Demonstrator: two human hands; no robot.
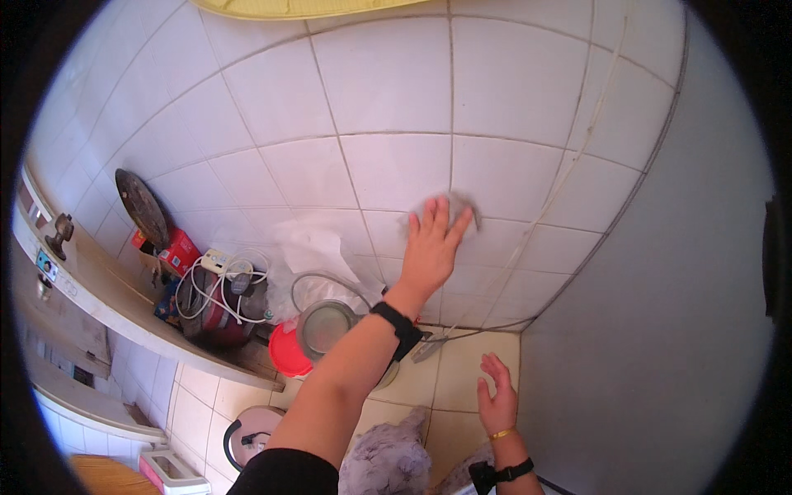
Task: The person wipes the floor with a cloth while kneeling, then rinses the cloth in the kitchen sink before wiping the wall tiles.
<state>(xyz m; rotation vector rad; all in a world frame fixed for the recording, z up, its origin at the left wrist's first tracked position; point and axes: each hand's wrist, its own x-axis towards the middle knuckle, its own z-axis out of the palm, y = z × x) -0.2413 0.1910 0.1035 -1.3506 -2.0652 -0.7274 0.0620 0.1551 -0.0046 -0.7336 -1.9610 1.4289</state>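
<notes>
My left hand (431,247) lies with fingers spread on the white tiled wall (396,167). Beneath its fingers is a blurred greyish cloth (465,203), pressed flat against the tiles. A black strap with a small device (399,328) circles my left wrist. Lower and to the right, my right hand (499,399) hangs above the floor, its fingers apart and nothing in them. That wrist wears a yellow band (502,434) and a black strap. A pale cable (572,161) runs down the wall to the right of my left hand.
A grey panel (637,266) borders the right side. Left of my arm are a metal pot (326,328), a red lid (286,356), a white power strip (226,265), plastic wrapping (284,260) and a red box (179,250). A power strip (429,348) lies near the wall's foot.
</notes>
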